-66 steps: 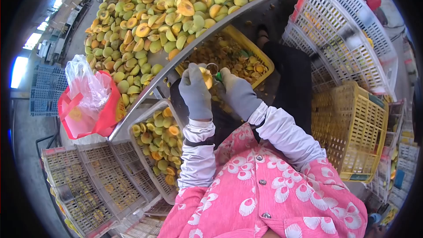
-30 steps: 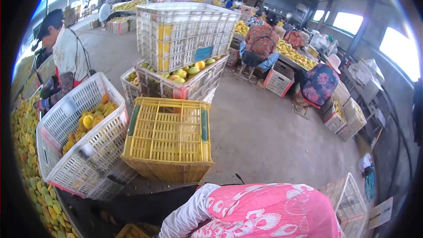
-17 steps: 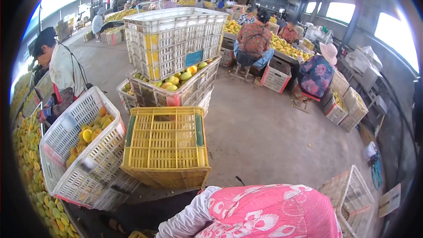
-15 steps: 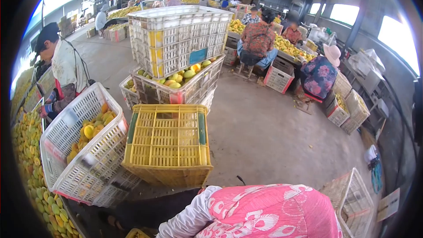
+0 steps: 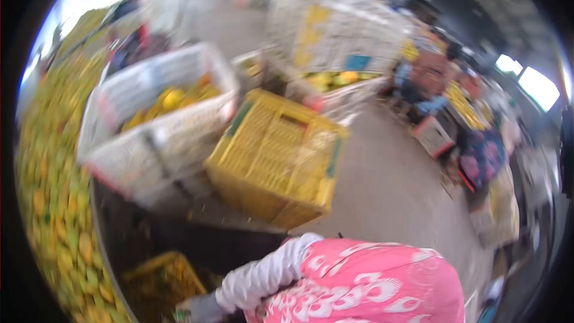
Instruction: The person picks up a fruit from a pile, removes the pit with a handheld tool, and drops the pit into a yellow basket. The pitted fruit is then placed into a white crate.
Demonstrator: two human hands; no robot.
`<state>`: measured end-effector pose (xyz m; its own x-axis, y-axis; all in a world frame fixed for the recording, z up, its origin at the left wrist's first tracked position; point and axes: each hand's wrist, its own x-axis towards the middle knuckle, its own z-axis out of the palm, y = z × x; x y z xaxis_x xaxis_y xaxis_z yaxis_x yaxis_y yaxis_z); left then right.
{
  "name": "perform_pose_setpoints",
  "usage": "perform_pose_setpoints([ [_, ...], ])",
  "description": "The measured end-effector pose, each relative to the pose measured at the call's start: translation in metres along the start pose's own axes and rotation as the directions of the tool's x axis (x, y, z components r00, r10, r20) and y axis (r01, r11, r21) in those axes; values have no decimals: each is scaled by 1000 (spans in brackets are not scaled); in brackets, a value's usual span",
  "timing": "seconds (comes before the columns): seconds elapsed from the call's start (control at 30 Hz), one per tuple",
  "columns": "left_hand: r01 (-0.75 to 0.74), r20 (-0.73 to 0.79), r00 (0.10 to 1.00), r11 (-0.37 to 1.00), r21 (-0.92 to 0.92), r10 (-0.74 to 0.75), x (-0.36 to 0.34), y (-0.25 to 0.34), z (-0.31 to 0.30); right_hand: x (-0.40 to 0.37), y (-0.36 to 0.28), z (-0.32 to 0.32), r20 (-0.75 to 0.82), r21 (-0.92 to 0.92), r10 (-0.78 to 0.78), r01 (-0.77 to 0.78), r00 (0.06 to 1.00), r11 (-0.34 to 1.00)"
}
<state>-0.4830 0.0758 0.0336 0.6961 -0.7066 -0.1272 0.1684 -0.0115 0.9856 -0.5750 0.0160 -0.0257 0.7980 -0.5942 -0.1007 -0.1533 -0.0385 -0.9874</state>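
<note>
Neither of my hands shows in this view. Nearest to me, at the bottom, another person in a pink top with white print (image 5: 359, 281) bends over, seen from above. A pale sleeve (image 5: 263, 278) runs down and left from the shoulder. It ends at that person's blurred hand (image 5: 194, 310), at the bottom edge; what it may hold cannot be made out. By that hand is a low yellow crate (image 5: 185, 272) with dim contents. Beyond the person stands a yellow slatted crate (image 5: 275, 155).
A white crate (image 5: 173, 143) with yellow-orange fruit tilts at left, beside a long fruit heap (image 5: 54, 221). Behind it stands a person in a light shirt (image 5: 164, 3). Stacked white crates (image 5: 341, 30) rise at the back. Several people sit at right along the concrete floor (image 5: 382, 185).
The view has swung left and down and is blurred. The crates appear further right and tilted. More of the fruit heap, the low yellow crate and the other person's hand now show.
</note>
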Motion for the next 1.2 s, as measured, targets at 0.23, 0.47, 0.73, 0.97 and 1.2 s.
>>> perform_pose_setpoints([
  [0.23, -77, -63, 995, 996, -41, 74, -7, -26, -54, -15, -33, -12, 211, 130, 272, -302, 939, 944],
  [0.47, 37, -122, 985, 845, -534, -120, -8, -24, -33, -7, -23, -8, 241, -44, 86, -77, 967, 996],
  [0.73, -41, -213, 976, 937, -346, -35, -18, -25, -19, -14, -28, -7, 190, -115, 38, -16, 981, 993],
  [0.97, -289, -467, 837, 955, 65, 286, -29, -10, 1, -28, -35, 17, 79, 50, -143, 139, 987, 989],
  [1.2, 59, -218, 973, 994, -94, -79, -24, 6, -24, -20, -61, -2, 547, 200, 347, -522, 761, 829],
])
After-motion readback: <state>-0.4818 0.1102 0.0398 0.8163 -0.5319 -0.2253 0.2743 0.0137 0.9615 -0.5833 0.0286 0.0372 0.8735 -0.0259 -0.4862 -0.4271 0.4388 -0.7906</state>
